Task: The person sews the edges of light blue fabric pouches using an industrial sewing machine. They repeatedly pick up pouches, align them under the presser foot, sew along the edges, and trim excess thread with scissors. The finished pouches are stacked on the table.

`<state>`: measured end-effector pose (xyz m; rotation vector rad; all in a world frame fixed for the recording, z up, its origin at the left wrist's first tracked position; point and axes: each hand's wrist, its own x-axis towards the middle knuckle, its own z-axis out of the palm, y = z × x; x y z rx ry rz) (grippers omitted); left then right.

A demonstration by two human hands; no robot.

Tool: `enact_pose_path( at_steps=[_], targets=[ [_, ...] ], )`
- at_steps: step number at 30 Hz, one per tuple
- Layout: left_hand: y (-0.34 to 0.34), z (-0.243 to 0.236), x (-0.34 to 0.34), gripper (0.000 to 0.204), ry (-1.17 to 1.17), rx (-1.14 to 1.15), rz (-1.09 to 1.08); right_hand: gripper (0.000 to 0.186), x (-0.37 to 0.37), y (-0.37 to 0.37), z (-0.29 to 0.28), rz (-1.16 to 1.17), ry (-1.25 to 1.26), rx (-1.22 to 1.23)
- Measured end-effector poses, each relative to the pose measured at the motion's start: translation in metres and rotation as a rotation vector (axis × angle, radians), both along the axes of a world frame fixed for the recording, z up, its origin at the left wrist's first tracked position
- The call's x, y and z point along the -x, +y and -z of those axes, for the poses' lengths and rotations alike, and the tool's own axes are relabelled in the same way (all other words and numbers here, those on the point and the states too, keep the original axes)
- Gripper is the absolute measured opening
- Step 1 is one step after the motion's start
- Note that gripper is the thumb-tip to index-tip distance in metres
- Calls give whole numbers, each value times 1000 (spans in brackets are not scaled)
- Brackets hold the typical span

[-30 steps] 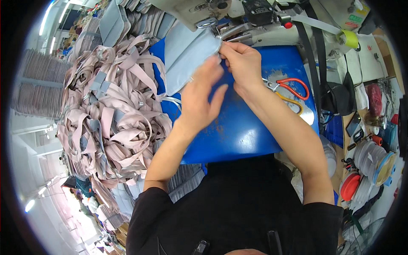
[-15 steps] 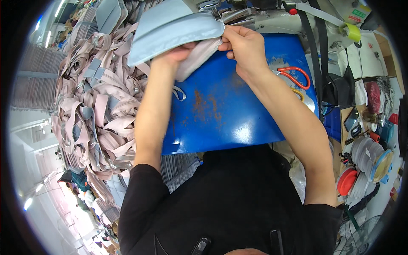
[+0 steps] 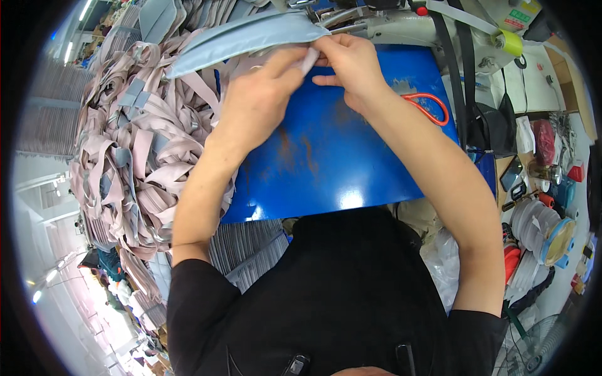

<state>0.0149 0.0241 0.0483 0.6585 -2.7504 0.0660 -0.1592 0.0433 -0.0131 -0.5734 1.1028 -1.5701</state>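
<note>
A padded, light blue-grey fabric panel (image 3: 251,39) is held up over the far edge of the blue work surface. At its right corner my right hand (image 3: 353,70) pinches the edge between thumb and forefinger, the other fingers loosely curled. My left hand (image 3: 263,94) has come under the panel's lower edge, its fingers closed on a pale pinkish fabric layer (image 3: 308,61) joined to the panel near that corner. The left fingertips are partly hidden and slightly blurred. Scissors with red handles (image 3: 433,108) lie beyond my right forearm, which partly covers them.
A large heap of pinkish straps (image 3: 135,169) with grey pieces fills the left side. Sewing-machine parts (image 3: 401,30) stand at the far edge of the scuffed blue surface (image 3: 338,156). Black straps and a pouch (image 3: 498,128) hang at right, near spools of tape (image 3: 539,225).
My left hand has come out from behind the panel to its near side and grips the pinkish layer. The panel has tipped flatter, its left end shifting left. My right hand keeps the corner.
</note>
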Motion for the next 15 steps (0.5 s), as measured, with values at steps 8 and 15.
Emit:
enact_pose_path(
  at_steps=[8, 15],
  targets=[
    [24, -6, 35, 21, 24, -137, 84, 23, 17, -1, -1, -152, 131, -57],
    [-6, -39, 18, 53, -36, 414, 145, 28, 21, 9, 6, -157, 84, -12]
  ],
)
